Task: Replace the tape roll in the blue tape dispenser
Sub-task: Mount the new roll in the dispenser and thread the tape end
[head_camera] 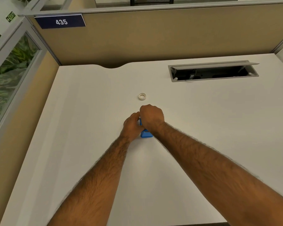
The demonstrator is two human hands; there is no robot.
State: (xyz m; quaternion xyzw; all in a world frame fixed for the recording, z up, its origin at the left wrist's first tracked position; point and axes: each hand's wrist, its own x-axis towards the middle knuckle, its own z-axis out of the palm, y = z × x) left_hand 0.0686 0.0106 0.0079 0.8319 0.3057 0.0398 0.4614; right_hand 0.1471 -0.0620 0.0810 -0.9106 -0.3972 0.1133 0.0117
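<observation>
The blue tape dispenser (146,133) stands on the white desk (88,111), mostly covered by both hands. My left hand (132,123) grips its left side. My right hand (152,116) is closed over its top and far end; what the fingers hold there is hidden. A small white tape roll (142,96) lies flat on the desk just beyond the hands, apart from them.
An open cable tray (212,72) with a raised lid is set into the desk at the back right. A tan cubicle partition (153,38) with a sign reading 435 runs along the back. A glass panel (11,75) stands at the left.
</observation>
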